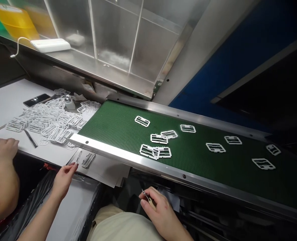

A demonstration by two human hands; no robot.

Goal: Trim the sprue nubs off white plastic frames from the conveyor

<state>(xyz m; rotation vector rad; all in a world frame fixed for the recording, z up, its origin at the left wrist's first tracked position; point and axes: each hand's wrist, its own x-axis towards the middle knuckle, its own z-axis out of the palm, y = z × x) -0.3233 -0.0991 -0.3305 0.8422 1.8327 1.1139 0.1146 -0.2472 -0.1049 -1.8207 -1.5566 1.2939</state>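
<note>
My left hand [64, 180] pinches a thin white plastic frame [78, 157], seen nearly edge-on, near the lower left end of the conveyor. Just right of it, a small stack of the same frames [88, 160] lies on white sheets [105, 170]. My right hand [160, 210] is closed around a small metal-tipped tool [151, 203] with a tan handle, in front of the conveyor's near rail. Its exact kind is partly hidden by the fingers. Several white frames [188, 128] lie scattered on the green conveyor belt [118, 127], some overlapping.
A large pile of white frames [48, 117] covers the table at left, with a phone [36, 99], a small bottle [69, 103] and a dark slim tool [31, 138]. Another person's hand [4, 149] is at far left. A metal rail [138, 160] edges the belt.
</note>
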